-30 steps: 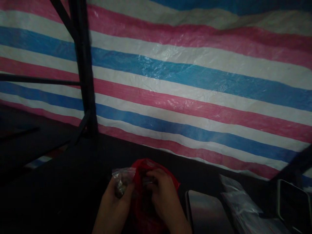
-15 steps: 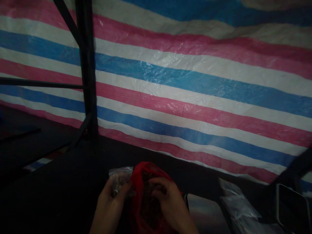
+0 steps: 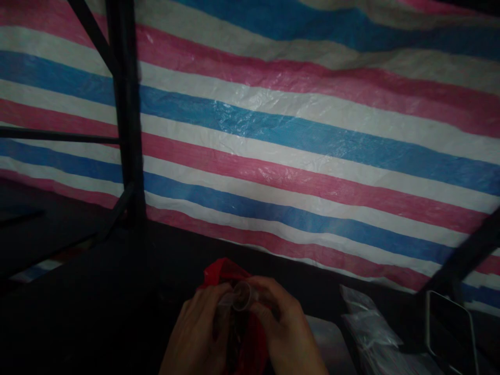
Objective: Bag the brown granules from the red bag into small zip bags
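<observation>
A red plastic bag [image 3: 222, 271] sits low in the middle of the view, on a dark surface. My left hand [image 3: 195, 333] and my right hand [image 3: 287, 328] are both closed over the bag's top. Between their fingertips they pinch a small clear plastic bag [image 3: 238, 299], bunched up just above the red one. What lies inside either bag is too dark to make out.
A striped pink, white and blue tarp [image 3: 304, 135] fills the background. A dark metal post [image 3: 125, 114] with braces stands at the left. Clear plastic bags [image 3: 367, 328] lie at the lower right, beside a dark tray-like object [image 3: 449, 325]. A pale flat item [image 3: 332, 346] lies by my right wrist.
The small clear bag was held out to the left by my left hand; now both hands have come together and pinch it over the red bag. The view shifted slightly.
</observation>
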The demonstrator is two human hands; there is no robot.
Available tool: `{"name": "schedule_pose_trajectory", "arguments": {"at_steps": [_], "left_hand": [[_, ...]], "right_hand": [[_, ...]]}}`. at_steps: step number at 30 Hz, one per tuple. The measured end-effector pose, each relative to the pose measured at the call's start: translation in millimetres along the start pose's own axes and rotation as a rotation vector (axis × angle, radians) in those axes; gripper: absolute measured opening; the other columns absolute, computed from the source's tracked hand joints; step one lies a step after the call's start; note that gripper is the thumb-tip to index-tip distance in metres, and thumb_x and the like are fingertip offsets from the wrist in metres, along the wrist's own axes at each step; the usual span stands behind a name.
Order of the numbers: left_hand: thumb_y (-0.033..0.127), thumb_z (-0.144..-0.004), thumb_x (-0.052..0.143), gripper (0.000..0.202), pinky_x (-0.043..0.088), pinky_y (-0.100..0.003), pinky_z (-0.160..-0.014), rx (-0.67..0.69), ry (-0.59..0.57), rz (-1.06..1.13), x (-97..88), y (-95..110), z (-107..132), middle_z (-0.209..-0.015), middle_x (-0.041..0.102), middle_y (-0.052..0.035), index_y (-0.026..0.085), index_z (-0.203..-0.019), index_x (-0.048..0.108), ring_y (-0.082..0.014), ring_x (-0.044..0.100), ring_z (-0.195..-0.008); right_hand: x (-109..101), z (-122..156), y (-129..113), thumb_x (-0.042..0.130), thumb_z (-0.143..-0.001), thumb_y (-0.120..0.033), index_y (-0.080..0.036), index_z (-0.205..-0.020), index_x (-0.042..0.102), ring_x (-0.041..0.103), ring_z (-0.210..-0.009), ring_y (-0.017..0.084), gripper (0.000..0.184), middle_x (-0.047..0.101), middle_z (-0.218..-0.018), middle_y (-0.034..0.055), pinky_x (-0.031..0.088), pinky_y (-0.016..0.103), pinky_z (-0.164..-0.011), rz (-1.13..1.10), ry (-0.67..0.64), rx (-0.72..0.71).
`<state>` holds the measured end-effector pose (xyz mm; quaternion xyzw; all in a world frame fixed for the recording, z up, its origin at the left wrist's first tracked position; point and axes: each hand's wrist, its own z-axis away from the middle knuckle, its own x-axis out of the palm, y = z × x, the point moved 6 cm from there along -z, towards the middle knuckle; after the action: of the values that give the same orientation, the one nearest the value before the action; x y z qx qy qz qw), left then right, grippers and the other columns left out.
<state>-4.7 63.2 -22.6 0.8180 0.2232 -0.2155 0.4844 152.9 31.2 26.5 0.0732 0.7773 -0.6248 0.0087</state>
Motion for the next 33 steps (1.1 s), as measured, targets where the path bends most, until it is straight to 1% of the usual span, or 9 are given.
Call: {"name": "schedule_pose_trajectory", "arguments": {"at_steps": [4, 6, 9, 11, 16, 21, 25, 27, 33], "left_hand": [[0.05, -0.098, 0.053, 0.042, 0.058, -0.052, -0.102, -0.032, 0.005, 0.126, 6.9, -1.4, 3.0, -0.13, 0.077, -0.0089, 0.03, -0.131, 0.069, -0.0308, 0.071, -0.121], [0.052, -0.1, 0.049, 0.044, 0.054, -0.054, -0.11, -0.041, -0.003, 0.206, 9.5, -3.4, 3.0, -0.135, 0.074, -0.0075, 0.032, -0.135, 0.066, -0.0298, 0.068, -0.129], [0.053, -0.1, 0.046, 0.039, 0.049, -0.057, -0.115, -0.069, -0.017, 0.278, 10.7, -4.3, -0.1, -0.127, 0.078, -0.0046, 0.036, -0.124, 0.073, -0.0299, 0.07, -0.125], [0.056, -0.095, 0.054, 0.037, 0.051, -0.058, -0.11, -0.141, -0.007, 0.317, 9.7, -4.7, -2.2, -0.12, 0.08, -0.0045, 0.036, -0.114, 0.077, -0.0318, 0.072, -0.117], [0.059, -0.078, 0.071, 0.036, 0.05, -0.058, -0.106, -0.276, 0.059, 0.451, 7.3, -1.4, -3.6, -0.121, 0.08, -0.0067, 0.033, -0.101, 0.08, -0.037, 0.069, -0.119], [0.064, -0.075, 0.072, 0.043, 0.053, -0.055, -0.101, -0.343, 0.019, 0.495, 12.4, -2.3, -3.3, -0.111, 0.081, -0.0082, 0.03, -0.1, 0.08, -0.0371, 0.07, -0.112], [0.057, -0.074, 0.072, 0.037, 0.054, -0.052, -0.099, -0.319, 0.029, 0.425, 12.3, -8.3, -1.6, -0.11, 0.08, -0.0083, 0.03, -0.098, 0.08, -0.0368, 0.068, -0.112], [0.051, -0.074, 0.071, 0.033, 0.054, -0.051, -0.099, -0.297, 0.017, 0.406, 13.2, -11.6, -0.3, -0.11, 0.08, -0.0079, 0.03, -0.098, 0.079, -0.0356, 0.068, -0.111], [0.042, -0.075, 0.069, 0.03, 0.055, -0.049, -0.098, -0.323, 0.008, 0.443, 16.2, -20.2, 3.4, -0.113, 0.077, -0.0075, 0.029, -0.102, 0.076, -0.0338, 0.067, -0.112]], "right_hand": [[-2.9, 1.4, 5.1, 0.071, -0.083, -0.023, -0.025, -0.107, 0.079, 0.076, -0.107, 0.028, 0.026, 0.081, -0.109, 0.0074, 0.058, 0.038, -0.094, -0.078, -0.004, 0.045], [-6.5, 2.0, 3.7, 0.072, -0.084, -0.025, -0.024, -0.108, 0.078, 0.077, -0.102, 0.026, 0.025, 0.081, -0.106, 0.0064, 0.058, 0.036, -0.092, -0.126, -0.017, 0.066], [-11.7, 3.3, 1.1, 0.075, -0.087, -0.032, -0.023, -0.109, 0.077, 0.077, -0.099, 0.025, 0.024, 0.081, -0.105, 0.0068, 0.058, 0.034, -0.09, -0.162, -0.024, 0.089], [-13.7, 4.3, -0.1, 0.076, -0.088, -0.034, -0.023, -0.112, 0.077, 0.077, -0.099, 0.025, 0.026, 0.081, -0.107, 0.0075, 0.058, 0.034, -0.089, -0.168, -0.036, 0.078], [-18.5, 7.1, -0.8, 0.073, -0.09, -0.029, -0.023, -0.115, 0.076, 0.076, -0.108, 0.026, 0.026, 0.08, -0.114, 0.0087, 0.057, 0.037, -0.095, -0.134, -0.067, 0.059], [-24.2, 8.3, -3.4, 0.067, -0.089, -0.018, -0.027, -0.116, 0.078, 0.075, -0.11, 0.026, 0.03, 0.08, -0.116, 0.0067, 0.057, 0.036, -0.095, 0.052, -0.045, 0.036], [-18.3, 6.9, -15.2, 0.06, -0.078, 0.002, -0.027, -0.106, 0.081, 0.075, -0.102, 0.021, 0.045, 0.079, -0.106, 0.0029, 0.057, 0.029, -0.091, 0.272, 0.019, -0.078], [-10.3, 6.4, -23.7, 0.054, -0.075, 0.009, -0.027, -0.105, 0.082, 0.074, -0.105, 0.019, 0.055, 0.078, -0.109, 0.0027, 0.056, 0.027, -0.094, 0.375, 0.015, -0.147], [6.7, 5.6, -35.8, 0.048, -0.082, 0.01, -0.026, -0.116, 0.081, 0.073, -0.112, 0.022, 0.06, 0.077, -0.12, 0.0065, 0.057, 0.032, -0.097, 0.564, -0.035, -0.26]]}}
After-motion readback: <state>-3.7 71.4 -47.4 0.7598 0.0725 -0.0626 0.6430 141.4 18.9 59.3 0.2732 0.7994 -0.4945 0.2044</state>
